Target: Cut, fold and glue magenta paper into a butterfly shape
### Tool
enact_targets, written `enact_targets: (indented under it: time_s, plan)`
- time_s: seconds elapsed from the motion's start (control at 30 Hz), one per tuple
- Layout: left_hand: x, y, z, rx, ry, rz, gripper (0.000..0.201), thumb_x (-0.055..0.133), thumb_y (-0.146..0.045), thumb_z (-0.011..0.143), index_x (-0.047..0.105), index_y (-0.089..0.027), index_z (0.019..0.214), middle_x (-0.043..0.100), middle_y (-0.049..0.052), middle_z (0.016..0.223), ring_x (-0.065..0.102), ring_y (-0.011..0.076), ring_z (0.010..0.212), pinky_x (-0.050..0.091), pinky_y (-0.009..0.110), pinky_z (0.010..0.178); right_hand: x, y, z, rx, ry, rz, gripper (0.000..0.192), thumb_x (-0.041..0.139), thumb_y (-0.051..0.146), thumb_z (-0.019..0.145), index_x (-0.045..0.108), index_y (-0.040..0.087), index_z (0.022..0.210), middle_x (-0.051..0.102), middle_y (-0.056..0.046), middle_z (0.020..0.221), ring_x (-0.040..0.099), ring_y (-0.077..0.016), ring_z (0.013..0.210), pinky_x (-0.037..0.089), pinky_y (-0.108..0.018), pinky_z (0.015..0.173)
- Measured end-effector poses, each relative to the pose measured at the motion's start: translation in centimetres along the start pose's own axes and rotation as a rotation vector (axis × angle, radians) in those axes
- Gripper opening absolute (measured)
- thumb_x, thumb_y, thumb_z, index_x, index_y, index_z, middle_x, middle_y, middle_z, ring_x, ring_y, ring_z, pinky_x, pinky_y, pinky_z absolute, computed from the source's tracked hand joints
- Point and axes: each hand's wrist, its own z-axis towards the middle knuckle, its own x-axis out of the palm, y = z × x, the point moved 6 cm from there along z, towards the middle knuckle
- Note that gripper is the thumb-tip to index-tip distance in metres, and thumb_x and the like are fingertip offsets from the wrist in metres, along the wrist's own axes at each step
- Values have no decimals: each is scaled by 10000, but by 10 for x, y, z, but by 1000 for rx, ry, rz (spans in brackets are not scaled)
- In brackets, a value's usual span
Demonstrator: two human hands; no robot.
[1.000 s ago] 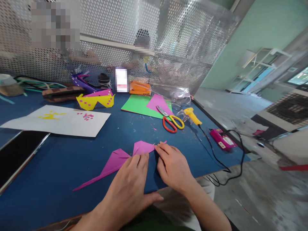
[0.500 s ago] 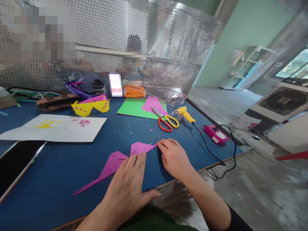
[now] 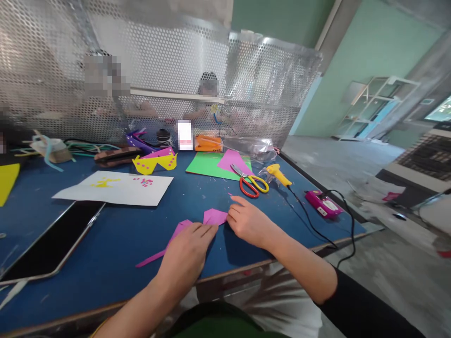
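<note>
A magenta paper cutout, folded and shaped like an eye mask, lies on the blue table near its front edge. Its long narrow strip points to the lower left. My left hand rests over the middle of the cutout, fingers laid flat and together, its thumb hidden. At the cutout's right end, my right hand pinches the paper between thumb and fingers, with the index finger lifted. Beyond my right hand lie scissors with one red and one yellow handle.
Green sheets and a pink paper piece lie beyond the scissors. A yellow glue gun is corded to a magenta box. White paper, a dark tablet-like device and a yellow paper mask sit leftward.
My view has shifted left, so things appear farther right. My right hand has closed on the cutout's right end, its index finger now raised. My left hand still presses the middle.
</note>
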Motion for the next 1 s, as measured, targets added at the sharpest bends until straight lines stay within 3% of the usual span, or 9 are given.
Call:
enact_targets:
  time_s: [0.2, 0.37, 0.47, 0.57, 0.73, 0.8, 0.93, 1.0]
  plan:
    - [-21, 7, 12, -127, 37, 21, 209, 541, -133, 926, 718, -207, 1008, 745, 52, 932, 674, 215, 843, 520, 337, 751, -8, -11, 4, 21, -78, 72, 330, 453, 84, 985, 727, 168, 822, 703, -49, 781, 616, -186, 803, 388, -428, 1117]
    - [-46, 45, 46, -278, 40, 9, 221, 522, -235, 980, 714, -187, 883, 709, 63, 853, 659, 228, 885, 495, 409, 882, -24, -40, 27, 197, -179, 237, 222, 503, 173, 996, 715, 196, 935, 739, -53, 924, 652, -188, 927, 348, -471, 1125]
    - [-53, 76, 72, -327, 99, -75, 174, 588, -308, 976, 683, -170, 1022, 699, 54, 998, 663, 198, 935, 542, 405, 886, -21, -66, 46, 340, -212, 347, 187, 532, 191, 999, 713, 213, 955, 745, -42, 958, 665, -185, 941, 368, -488, 1102]
    - [-53, 97, 87, -362, 139, -155, 363, 623, -392, 962, 597, -168, 1247, 630, 94, 1241, 650, 223, 1044, 574, 440, 882, -6, -90, 65, 432, -172, 468, 133, 600, 280, 985, 696, 192, 1013, 723, -40, 1019, 671, -192, 955, 488, -473, 989]
    - [-41, 114, 88, -428, 168, -258, 373, 623, -387, 962, 590, -173, 1265, 621, 99, 1265, 643, 235, 1071, 568, 454, 900, 24, -107, 79, 516, -45, 700, 344, 630, 388, 971, 609, 180, 1244, 645, -82, 1227, 666, -209, 1003, 584, -411, 842]
    - [-35, 118, 85, -459, 192, -306, 369, 624, -388, 961, 595, -172, 1258, 625, 97, 1259, 646, 233, 1063, 570, 448, 893, 32, -106, 77, 543, -20, 798, 318, 631, 387, 971, 625, 170, 1203, 662, -73, 1177, 672, -196, 968, 584, -401, 829]
    - [-29, 122, 78, -514, 210, -386, 334, 622, -395, 962, 620, -164, 1204, 648, 85, 1205, 656, 218, 1023, 573, 430, 877, 38, -99, 70, 595, -35, 1001, 166, 676, 330, 912, 721, 178, 862, 728, -3, 825, 683, -177, 796, 566, -372, 786]
    - [-29, 122, 76, -544, 201, -416, 281, 634, -389, 954, 657, -151, 1100, 686, 63, 1089, 668, 195, 950, 569, 411, 854, 36, -99, 66, 625, -82, 1104, 140, 697, 315, 855, 748, 213, 775, 746, 11, 754, 694, -194, 783, 556, -379, 803]
